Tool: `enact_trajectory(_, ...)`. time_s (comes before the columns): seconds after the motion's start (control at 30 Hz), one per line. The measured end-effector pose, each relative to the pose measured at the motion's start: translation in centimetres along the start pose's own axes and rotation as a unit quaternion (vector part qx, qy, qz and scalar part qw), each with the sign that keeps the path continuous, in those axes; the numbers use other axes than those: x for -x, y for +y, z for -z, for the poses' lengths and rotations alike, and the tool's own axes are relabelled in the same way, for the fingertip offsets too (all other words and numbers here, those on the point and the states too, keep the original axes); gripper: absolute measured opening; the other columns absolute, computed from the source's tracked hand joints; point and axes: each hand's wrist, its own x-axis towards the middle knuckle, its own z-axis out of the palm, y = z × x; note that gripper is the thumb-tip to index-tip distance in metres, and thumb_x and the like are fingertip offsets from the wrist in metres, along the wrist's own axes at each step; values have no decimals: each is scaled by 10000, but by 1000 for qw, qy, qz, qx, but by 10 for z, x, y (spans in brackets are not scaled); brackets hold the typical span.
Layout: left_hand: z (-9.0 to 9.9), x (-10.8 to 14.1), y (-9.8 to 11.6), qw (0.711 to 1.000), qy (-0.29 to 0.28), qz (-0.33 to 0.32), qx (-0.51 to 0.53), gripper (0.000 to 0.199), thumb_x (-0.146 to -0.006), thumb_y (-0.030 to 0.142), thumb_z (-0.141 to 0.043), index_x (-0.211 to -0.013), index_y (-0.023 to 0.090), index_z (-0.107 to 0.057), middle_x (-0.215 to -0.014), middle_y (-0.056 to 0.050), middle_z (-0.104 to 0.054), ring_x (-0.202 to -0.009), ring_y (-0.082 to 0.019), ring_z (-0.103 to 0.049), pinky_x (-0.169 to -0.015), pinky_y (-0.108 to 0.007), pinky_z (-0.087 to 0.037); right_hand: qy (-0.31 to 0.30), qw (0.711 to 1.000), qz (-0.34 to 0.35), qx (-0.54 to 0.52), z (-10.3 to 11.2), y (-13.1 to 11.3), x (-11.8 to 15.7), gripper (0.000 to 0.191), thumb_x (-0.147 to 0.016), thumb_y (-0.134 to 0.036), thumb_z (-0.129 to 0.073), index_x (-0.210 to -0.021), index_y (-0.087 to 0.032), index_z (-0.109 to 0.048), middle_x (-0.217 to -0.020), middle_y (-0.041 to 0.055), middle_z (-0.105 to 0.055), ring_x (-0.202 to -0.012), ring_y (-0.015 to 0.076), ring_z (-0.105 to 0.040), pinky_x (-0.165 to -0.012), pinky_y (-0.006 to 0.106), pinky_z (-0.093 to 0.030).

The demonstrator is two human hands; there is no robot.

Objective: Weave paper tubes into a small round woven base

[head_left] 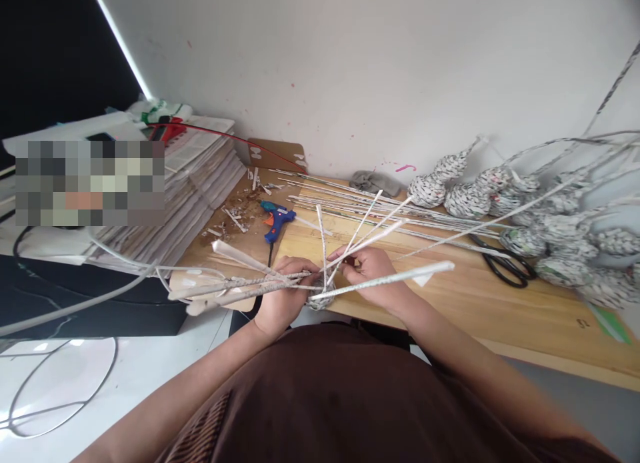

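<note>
A small woven paper piece sits near the table's front edge, close to my body. Rolled paper tubes stick out of it in several directions. My left hand is closed round the piece's left side, with tubes passing over and between its fingers. At the upper right of the weave, my right hand has its thumb and fingers pinched on a paper tube. The crossing tubes partly hide the fingertips of both hands.
A blue glue gun lies beyond my left hand, near paper scraps. Long paper tubes lie across the wooden table. Black-handled scissors and several woven gourd shapes are at right. A tall paper stack stands left.
</note>
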Motion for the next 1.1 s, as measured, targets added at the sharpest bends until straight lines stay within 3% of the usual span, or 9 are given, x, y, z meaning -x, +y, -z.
enact_trajectory(0.17,7,1,4,999,-36,-39,6,136,-905,185,-595,-865,230,-717,-908,-18,-739,-896,-186,-646,-854,-339,-503,-27,996,-21,-86,1,0,-2,192,-799,-108,-597,-885,-198,-743,-846,29,-760,-756,168,-718,-703,276,-550)
enact_trajectory(0.27,7,2,3,998,-28,-48,9,135,-910,204,-595,-886,243,-723,-917,-16,-743,-902,-184,-652,-855,-339,-505,-58,978,-88,-179,0,-1,-5,67,-819,-215,-654,-808,-171,-703,-693,23,-720,-589,142,-684,-541,231,-519)
enact_trajectory(0.37,5,1,4,999,-21,-31,25,102,-885,187,-635,-854,224,-724,-868,-17,-745,-859,-184,-658,-839,-339,-508,-72,952,-152,-256,0,-2,-7,235,-857,-380,-655,-774,-161,-667,-642,30,-697,-483,114,-628,-407,194,-436)
enact_trajectory(0.47,7,-2,6,998,-46,-27,34,124,-875,152,-633,-834,215,-731,-867,-20,-749,-870,-186,-657,-842,-334,-506,-56,941,-154,-298,0,-3,-7,285,-833,-441,-689,-774,-163,-670,-638,21,-685,-447,94,-594,-374,182,-418)
enact_trajectory(0.6,12,-7,8,994,-103,-32,30,154,-877,148,-616,-820,221,-739,-873,-28,-753,-854,-186,-668,-823,-327,-513,-103,926,-163,-323,4,-3,-9,288,-767,-443,-765,-795,-164,-700,-639,12,-688,-465,92,-605,-405,180,-462)
enact_trajectory(0.77,12,-7,5,997,-64,-31,18,148,-854,132,-622,-804,216,-733,-856,-36,-749,-838,-191,-675,-819,-333,-522,-198,883,-184,-384,12,-5,-9,330,-708,-396,-821,-917,-169,-704,-774,29,-736,-640,144,-691,-577,254,-562)
enact_trajectory(0.93,9,-4,5,998,-58,-17,-13,117,-832,141,-635,-771,206,-712,-822,-36,-737,-843,-201,-674,-824,-342,-525,-192,900,-138,-365,11,-8,8,422,-692,-311,-837,-1070,-204,-682,-1011,58,-729,-851,180,-712,-754,319,-591)
enact_trajectory(1.1,8,-2,3,999,-34,-13,-14,94,-809,141,-649,-792,212,-708,-819,-32,-727,-816,-178,-676,-802,-307,-538,-134,911,-125,-369,2,-2,32,391,-760,-327,-785,-1112,-205,-666,-1129,85,-700,-1000,204,-687,-895,372,-557)
